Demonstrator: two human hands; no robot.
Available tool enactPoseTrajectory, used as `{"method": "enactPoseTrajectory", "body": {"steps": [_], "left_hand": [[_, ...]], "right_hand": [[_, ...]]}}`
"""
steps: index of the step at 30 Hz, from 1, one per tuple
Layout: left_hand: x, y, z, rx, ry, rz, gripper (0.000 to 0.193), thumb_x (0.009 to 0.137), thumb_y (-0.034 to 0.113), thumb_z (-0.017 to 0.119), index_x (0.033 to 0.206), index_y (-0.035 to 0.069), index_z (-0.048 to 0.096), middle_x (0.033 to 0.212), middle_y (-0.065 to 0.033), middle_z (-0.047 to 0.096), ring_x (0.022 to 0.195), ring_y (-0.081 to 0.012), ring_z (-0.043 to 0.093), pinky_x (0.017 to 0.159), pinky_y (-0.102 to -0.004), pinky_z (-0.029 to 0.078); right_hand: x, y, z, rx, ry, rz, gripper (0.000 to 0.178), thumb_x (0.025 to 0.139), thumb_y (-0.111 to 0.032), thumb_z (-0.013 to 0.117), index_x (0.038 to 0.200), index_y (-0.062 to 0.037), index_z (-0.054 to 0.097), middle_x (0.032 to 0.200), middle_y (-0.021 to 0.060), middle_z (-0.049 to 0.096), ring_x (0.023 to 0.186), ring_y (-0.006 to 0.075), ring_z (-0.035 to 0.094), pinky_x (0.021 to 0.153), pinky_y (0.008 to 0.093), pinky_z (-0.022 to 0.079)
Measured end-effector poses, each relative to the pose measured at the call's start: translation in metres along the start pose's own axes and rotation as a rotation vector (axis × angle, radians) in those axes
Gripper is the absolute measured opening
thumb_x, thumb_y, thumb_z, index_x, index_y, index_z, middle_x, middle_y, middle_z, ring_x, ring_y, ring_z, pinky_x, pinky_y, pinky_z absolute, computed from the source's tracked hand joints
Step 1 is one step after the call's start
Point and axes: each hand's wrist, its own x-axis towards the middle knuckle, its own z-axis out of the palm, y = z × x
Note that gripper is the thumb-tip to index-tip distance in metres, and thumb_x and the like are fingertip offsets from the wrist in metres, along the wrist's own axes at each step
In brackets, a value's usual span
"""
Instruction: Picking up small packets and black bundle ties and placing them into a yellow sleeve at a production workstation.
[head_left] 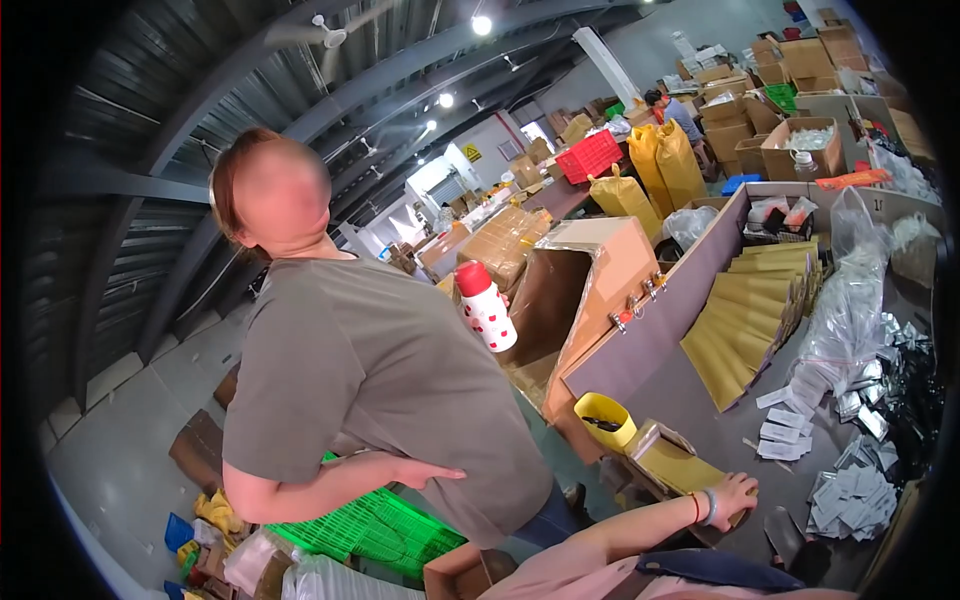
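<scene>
I have one grey tabletop [672,405] spread across the right of the view. Left of it stands one co-worker in a grey-brown shirt [370,340], one hand at the hip, with a second person [682,122] far back among stacked cartons too many for me to count. One big open cardboard box [600,265] sits just beyond the partition, three yellow sacks [683,165] stand behind it, and one red crate [588,156] shows farther off. Green crates [395,530] lie low beside the co-worker; their overlap keeps me from a sure number. On the tabletop I get one fan of gold mailers [745,315], too tightly layered to count, and one long clear plastic bag [848,290] to its right. Nearer is one mustard mailer [680,467], lying in a small cardboard holder, with one yellow bin [607,420] just beside it, dark items inside. The co-worker holds one white bottle [487,318] with red spots and a red lid. Only one of my two hands shows: the left hand [728,500], at the mustard mailer's right end, fingers curled downward; whether they grasp anything, I cannot tell. Silver packets [855,500] and white slips [785,430] lie in uncounted piles. Two thin bands [709,508], one red and one greyish, circle my wrist.
</scene>
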Motion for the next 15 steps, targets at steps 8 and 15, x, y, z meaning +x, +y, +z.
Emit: {"method": "enactPoseTrajectory", "body": {"steps": [8,15], "left_hand": [[-0.007,0.015,-0.011,-0.067,0.008,-0.049,0.065,0.051,0.029,0.083,0.108,0.014,0.057,0.123,-0.0158,0.045,0.118,-0.0356,0.04,0.098,-0.051,0.034],[-0.006,0.018,0.04,-0.201,0.366,-0.308,0.06,0.066,0.017,0.075,0.12,0.011,0.05,0.119,-0.0123,0.046,0.119,-0.0316,0.041,0.108,-0.0552,0.023]], "right_hand": [[0.033,-0.006,0.004,0.024,0.002,-0.101,0.067,0.072,-0.052,0.069,0.117,-0.0041,0.056,0.104,0.0223,0.062,0.098,0.0376,0.059,0.085,0.0506,0.045],[0.07,-0.025,0.027,0.077,-0.061,-0.231,0.066,0.071,-0.052,0.069,0.116,-0.0046,0.056,0.103,0.0215,0.061,0.098,0.0372,0.058,0.084,0.0501,0.044]]}}
